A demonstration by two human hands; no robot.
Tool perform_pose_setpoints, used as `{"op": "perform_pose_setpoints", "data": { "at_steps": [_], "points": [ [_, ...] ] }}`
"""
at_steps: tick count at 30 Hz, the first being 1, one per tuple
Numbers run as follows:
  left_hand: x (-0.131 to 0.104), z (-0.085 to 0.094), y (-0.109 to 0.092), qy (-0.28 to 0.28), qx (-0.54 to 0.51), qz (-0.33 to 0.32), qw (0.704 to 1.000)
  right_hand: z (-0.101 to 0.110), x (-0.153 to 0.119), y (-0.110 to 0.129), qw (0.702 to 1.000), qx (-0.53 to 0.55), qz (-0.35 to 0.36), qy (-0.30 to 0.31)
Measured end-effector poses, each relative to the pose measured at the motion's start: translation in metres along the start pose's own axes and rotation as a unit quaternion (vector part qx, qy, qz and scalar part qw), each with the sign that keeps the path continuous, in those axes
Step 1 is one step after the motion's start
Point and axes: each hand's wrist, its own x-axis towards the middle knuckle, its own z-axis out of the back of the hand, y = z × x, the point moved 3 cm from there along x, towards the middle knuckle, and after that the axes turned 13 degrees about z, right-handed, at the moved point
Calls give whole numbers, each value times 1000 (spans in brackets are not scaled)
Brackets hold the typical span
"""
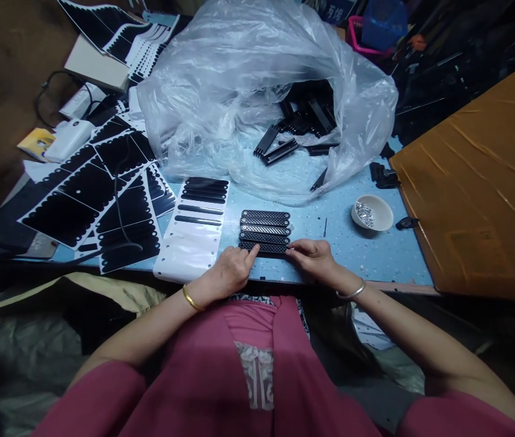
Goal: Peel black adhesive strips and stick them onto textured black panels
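Note:
Several black handle-like bars (265,231), with a crosshatched face and small round ends, lie stacked in a row on the blue table. My left hand (232,269) has its index fingertip pressed on the bar nearest me, the other fingers curled in. At that bar's right end my right hand (314,258) is closed in a pinch; what sits between its fingertips is too small to make out. A sheet of black adhesive strips (198,243) lies left of the bars, part of its white backing bare. To the right is a thin dark pin-like piece (325,227).
A white bowl (382,213) holds small shiny metal pieces. Behind the bars, a large clear plastic bag (221,103) gapes open with black bars (280,152) inside. Black sticker sheets (70,194) and a cable cover the left side. A brown carton (480,182) borders the right.

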Motion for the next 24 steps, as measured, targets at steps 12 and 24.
{"op": "perform_pose_setpoints", "data": {
  "at_steps": [12, 24],
  "points": [
    [-1, -6, 0, 6, -10, 18, 1000, -9, -29, 18, 916, -267, 289, 76],
    [-1, -2, 1, -18, 20, -17, 1000, -5, -34, 23, 894, -323, 297, 87]
  ]
}}
